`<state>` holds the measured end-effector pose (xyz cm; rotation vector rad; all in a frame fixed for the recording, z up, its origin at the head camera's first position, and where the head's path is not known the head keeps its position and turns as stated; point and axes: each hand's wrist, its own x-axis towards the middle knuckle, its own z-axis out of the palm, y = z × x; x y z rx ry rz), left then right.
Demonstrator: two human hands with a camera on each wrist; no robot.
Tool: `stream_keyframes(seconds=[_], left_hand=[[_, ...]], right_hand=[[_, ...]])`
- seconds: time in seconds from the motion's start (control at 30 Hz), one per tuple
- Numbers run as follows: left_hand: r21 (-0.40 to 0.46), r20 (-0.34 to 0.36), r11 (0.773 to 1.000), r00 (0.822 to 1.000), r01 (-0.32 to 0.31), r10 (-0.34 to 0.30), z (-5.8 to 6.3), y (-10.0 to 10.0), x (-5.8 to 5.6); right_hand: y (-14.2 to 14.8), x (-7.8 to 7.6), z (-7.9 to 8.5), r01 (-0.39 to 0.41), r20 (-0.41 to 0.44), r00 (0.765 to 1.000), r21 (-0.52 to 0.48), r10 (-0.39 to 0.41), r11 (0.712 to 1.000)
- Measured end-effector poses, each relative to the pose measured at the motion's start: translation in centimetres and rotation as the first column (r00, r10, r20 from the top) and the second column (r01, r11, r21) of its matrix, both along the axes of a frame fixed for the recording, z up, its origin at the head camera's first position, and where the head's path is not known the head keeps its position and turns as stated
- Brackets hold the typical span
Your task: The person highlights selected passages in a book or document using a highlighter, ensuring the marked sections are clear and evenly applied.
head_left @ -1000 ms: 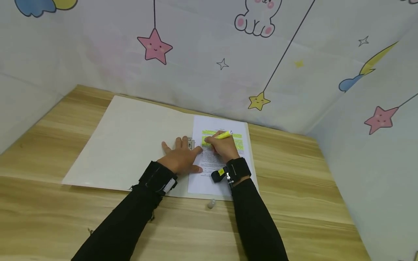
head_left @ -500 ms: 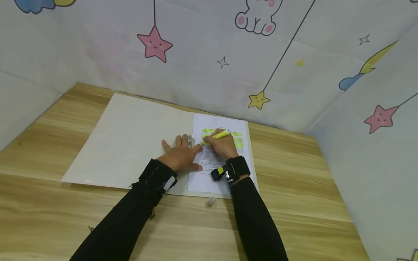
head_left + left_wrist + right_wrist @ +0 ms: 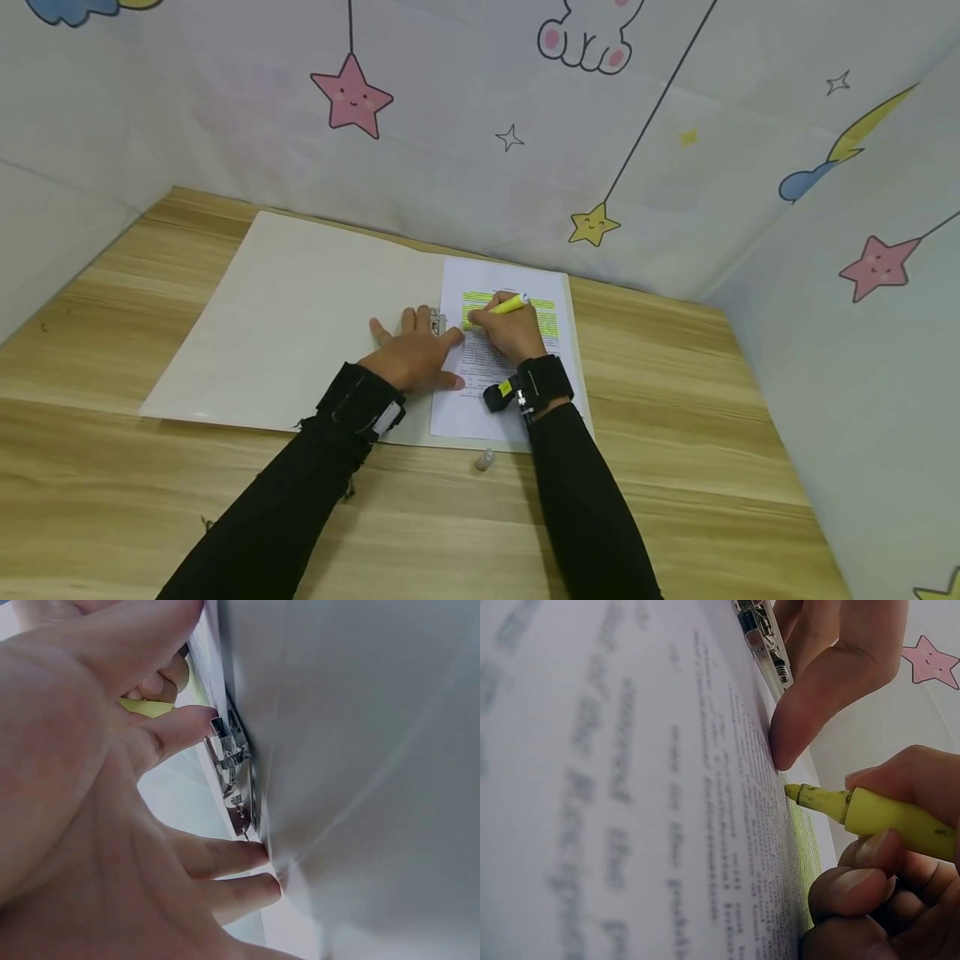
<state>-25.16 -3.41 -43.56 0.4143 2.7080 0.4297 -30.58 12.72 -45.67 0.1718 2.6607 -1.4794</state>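
My right hand (image 3: 516, 331) pinches an uncapped yellow highlighter (image 3: 512, 303) between thumb and fingers. In the right wrist view, the highlighter's tip (image 3: 791, 791) is right at the printed page, beside the left thumb or finger. The sheet of paper (image 3: 480, 421) carries dense text, with yellow marked lines (image 3: 546, 310) across its upper half. My left hand (image 3: 408, 360) lies spread, fingers straight, over the sheet's left edge and the open white folder (image 3: 300, 283). Its fingertips are close to the folder's metal clip (image 3: 231, 750). The highlighter's tip is hidden behind the right hand in the head view.
A small greyish pen cap (image 3: 485, 460) lies on the wooden table (image 3: 675, 467) just in front of the folder. Walls with cartoon stars, such as a pink star (image 3: 352, 96), rise behind and at both sides of the table.
The right hand with the highlighter has shifted slightly left across the page. The left hand stays in place. The whole head view has tilted a little, so the scene sits higher.
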Motion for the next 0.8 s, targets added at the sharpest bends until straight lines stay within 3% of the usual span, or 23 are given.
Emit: stream_keyframes(seconds=[0.8], left_hand=[[0.001,-0.012,1.000,1.000,0.004,-0.004,-0.27,0.01,-0.30]], right_hand=[[0.31,-0.21,0.28,0.029,-0.014,0.999,0.022,-0.028,0.999]])
